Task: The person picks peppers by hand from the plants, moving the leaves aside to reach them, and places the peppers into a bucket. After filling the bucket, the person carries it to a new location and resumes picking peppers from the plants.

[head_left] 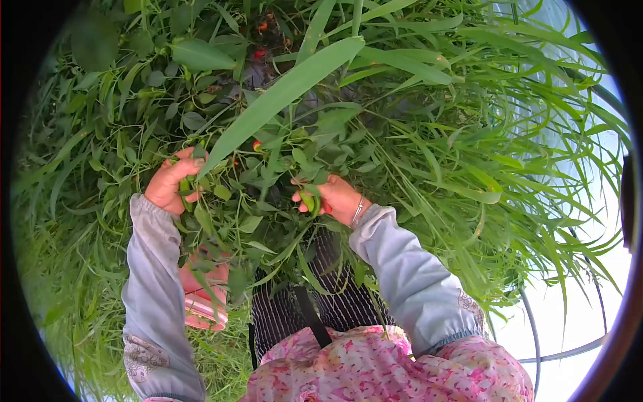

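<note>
And there, curved green peppers (309, 202) in the right hand (335, 199), slim green pods (185, 193) at the left hand (173, 182), amid leaves (250, 224)

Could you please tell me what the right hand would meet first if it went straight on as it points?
The right hand would probably meet the leaves just past its fingertips first, though their depth is unclear.

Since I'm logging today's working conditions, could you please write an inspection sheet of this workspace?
Surface: ground mostly hidden by leafy plants and long grass.
Job's things: green peppers at both hands, something red at the right.
Clutter: pink striped item, partly behind leaves.
Hands: left hand and right hand bare, among foliage.
Cables: grey tubes lower right; exact type unclear.
Surroundings: bright, pale background at right.
</note>
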The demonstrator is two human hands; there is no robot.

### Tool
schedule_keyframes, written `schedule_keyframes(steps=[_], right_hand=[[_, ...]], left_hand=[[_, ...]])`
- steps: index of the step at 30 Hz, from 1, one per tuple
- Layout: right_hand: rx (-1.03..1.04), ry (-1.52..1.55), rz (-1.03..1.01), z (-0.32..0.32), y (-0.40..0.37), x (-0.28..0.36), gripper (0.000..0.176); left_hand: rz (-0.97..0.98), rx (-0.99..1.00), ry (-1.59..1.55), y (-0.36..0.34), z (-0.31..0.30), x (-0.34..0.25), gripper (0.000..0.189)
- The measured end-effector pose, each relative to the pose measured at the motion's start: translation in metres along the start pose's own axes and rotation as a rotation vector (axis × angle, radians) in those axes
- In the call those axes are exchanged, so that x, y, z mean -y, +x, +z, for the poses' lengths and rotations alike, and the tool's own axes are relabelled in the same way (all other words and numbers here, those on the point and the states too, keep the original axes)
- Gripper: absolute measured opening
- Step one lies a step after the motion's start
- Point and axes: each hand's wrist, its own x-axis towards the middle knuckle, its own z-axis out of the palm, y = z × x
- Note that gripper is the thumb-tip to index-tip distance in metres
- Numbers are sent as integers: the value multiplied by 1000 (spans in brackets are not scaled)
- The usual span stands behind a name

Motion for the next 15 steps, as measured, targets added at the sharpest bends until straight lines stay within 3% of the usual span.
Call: schedule_keyframes(steps=[4, 7, 8, 11, 12, 14, 15], right_hand=[[109, 31, -1, -19, 10, -24, 25], [52, 63, -96, -8, -16, -24, 29], [127, 38, -111, -16, -12, -30, 32], [77, 281, -161, -17, -20, -26, 33], [116, 324, -165, -15, -14, -27, 31], [285, 301, -173, -7, -11, -16, 33], [365, 291, -179, -1, -15, -11, 34]], left_hand=[[24, -89, -10, -9, -18, -3, 47], [50, 9, 1, -18, -33, -13, 45], [57, 56, 8, -18, -45, -13, 43], [92, 25, -8, -9, -76, 3, 40], [185, 162, 32, -8, -76, 3, 34], [271, 126, 157, -17, -59, -1, 31], [187, 57, 129, -18, -58, -2, 30]])
